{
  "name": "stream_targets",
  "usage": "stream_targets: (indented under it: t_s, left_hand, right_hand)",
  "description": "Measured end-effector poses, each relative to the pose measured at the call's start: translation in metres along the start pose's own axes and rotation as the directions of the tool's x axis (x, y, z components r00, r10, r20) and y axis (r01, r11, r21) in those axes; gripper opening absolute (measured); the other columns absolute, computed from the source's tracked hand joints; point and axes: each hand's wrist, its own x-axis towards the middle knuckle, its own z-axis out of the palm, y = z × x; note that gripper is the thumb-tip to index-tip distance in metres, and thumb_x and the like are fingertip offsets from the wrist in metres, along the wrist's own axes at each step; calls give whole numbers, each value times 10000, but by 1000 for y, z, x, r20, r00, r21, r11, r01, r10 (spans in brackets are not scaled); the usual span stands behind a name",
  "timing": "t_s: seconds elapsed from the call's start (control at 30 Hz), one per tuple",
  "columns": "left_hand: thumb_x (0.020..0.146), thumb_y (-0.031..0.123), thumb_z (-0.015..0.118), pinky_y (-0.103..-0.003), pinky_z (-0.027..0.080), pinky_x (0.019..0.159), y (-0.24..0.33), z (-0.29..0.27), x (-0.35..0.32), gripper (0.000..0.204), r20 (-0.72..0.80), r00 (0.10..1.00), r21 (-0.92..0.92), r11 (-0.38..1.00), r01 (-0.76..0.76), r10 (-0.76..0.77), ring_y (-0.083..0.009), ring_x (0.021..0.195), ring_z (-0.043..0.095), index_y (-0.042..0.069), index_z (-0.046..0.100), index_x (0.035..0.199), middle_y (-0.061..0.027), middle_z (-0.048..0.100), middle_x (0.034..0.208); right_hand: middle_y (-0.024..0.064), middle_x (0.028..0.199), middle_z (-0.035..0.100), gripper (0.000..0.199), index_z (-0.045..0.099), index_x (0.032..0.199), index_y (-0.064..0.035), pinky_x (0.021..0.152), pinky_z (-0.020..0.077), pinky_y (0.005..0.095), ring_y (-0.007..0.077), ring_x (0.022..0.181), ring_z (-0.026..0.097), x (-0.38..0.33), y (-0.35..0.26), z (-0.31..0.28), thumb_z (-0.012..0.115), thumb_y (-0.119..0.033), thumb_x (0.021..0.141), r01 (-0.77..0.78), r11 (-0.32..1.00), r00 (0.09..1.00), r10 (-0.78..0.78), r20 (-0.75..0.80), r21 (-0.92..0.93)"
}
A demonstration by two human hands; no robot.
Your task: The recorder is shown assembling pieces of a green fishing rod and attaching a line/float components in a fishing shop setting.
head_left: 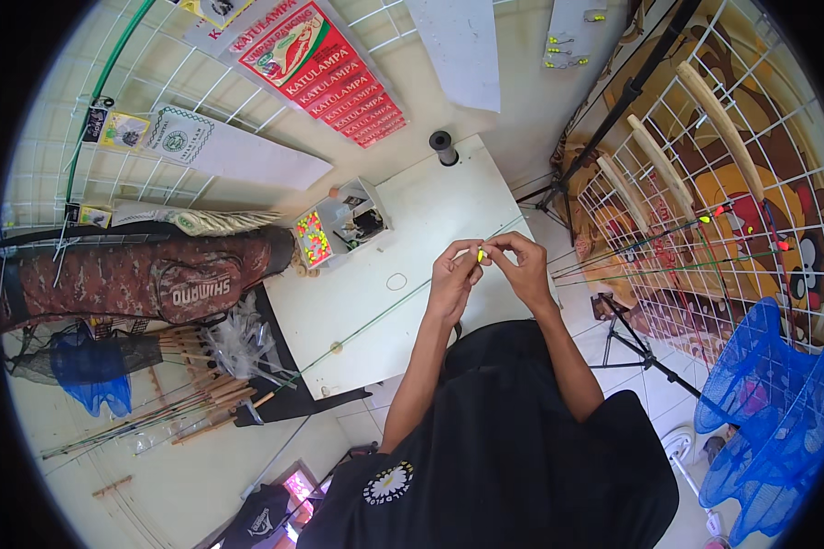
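Above the white table [412, 325], my two hands meet fingertip to fingertip. My left hand [453, 279] is closed in a pinch around a small bright yellow fishing float [481, 257]. From the other side, my right hand [525, 273] pinches with thumb and forefinger close against the same float. Whether a line runs through it is too small to see. Beneath my hands, a thin green fishing rod [384, 312] lies slantwise across the table. A ring of thin line [395, 282] rests on the tabletop left of my left hand.
A divided white box [386, 224] at the table's far left edge holds colourful floats [312, 240] and dark small parts. Behind stands a black cylinder [443, 146]. A camouflage rod bag [156, 279] hangs at left; blue nets [769, 403] and a wire rack [705, 210] are at right.
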Motion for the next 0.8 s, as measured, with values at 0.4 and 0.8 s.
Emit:
stream_targets:
  t_s: [0.4,0.8]
  left_hand:
    - [963,168,602,-239,460,675,19,-21,11,167,36,971,475,851,-224,236,-127,686,598,14,572,1019,-166,697,1026]
    - [1004,236,534,-357,528,783,55,-10,15,200,-71,978,75,979,-190,196,-261,823,673,49,475,1044,-163,665,878]
  right_hand:
    - [93,879,684,101,700,933,-20,711,490,318,217,785,651,11,-12,-21,684,-84,856,51,955,986,-2,166,-293]
    - [110,880,672,91,689,924,-10,731,482,339,253,816,644,27,-12,-23,669,-81,871,171,927,973,-106,204,-333]
